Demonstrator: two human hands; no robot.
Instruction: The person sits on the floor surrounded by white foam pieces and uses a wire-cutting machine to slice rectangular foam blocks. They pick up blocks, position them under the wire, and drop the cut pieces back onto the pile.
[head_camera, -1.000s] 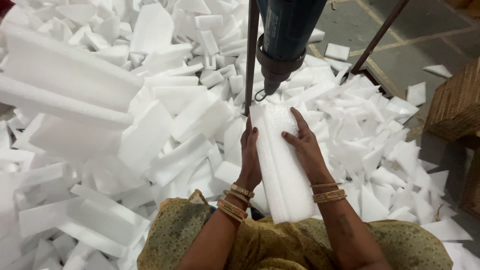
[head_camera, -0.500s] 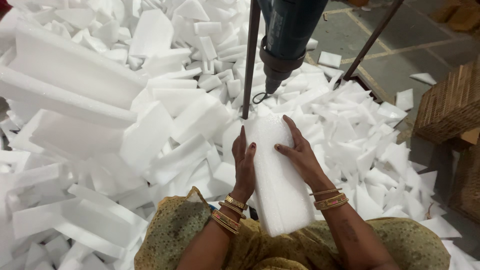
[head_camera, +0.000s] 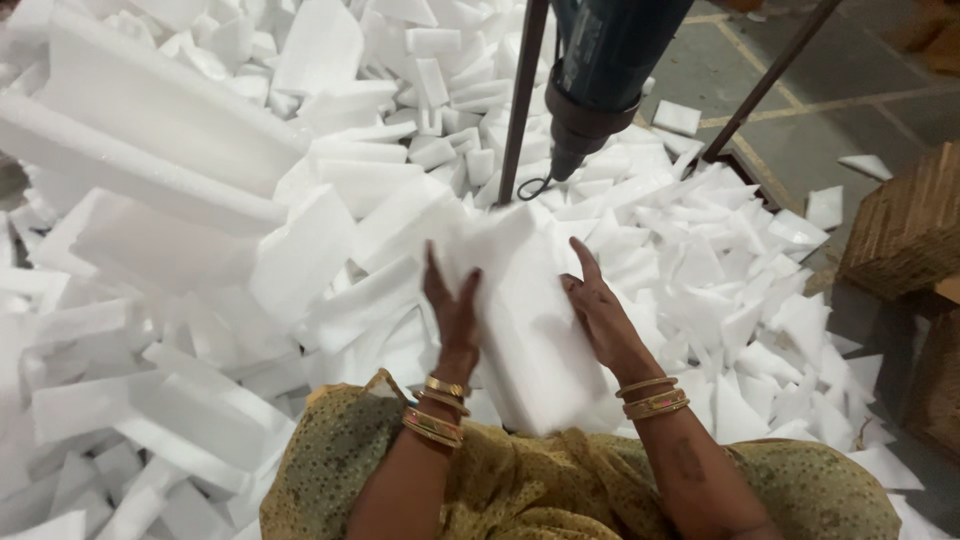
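Left hand (head_camera: 452, 312) and right hand (head_camera: 600, 315) clamp a foam slab (head_camera: 525, 320) between flat fingers. Drill (head_camera: 600, 75) hangs just above. Foam offcuts (head_camera: 250, 250) all around.

Foam slab (head_camera: 525, 320) lies directly below the mounted drill (head_camera: 600, 80); left hand (head_camera: 452, 310) on its left edge, right hand (head_camera: 600, 310) on its right edge, foam offcut pile (head_camera: 200, 250) left, cardboard stack (head_camera: 910, 230) far right

Two hands, left (head_camera: 453, 312) and right (head_camera: 600, 310), press one white foam slab (head_camera: 525, 320); one dark drill (head_camera: 605, 70) hangs above it; two metal rods, one upright (head_camera: 522, 100) and one slanted (head_camera: 765, 85); foam offcuts (head_camera: 200, 250) lie around in a heap too many to count; gold bangles on both wrists, number unclear.
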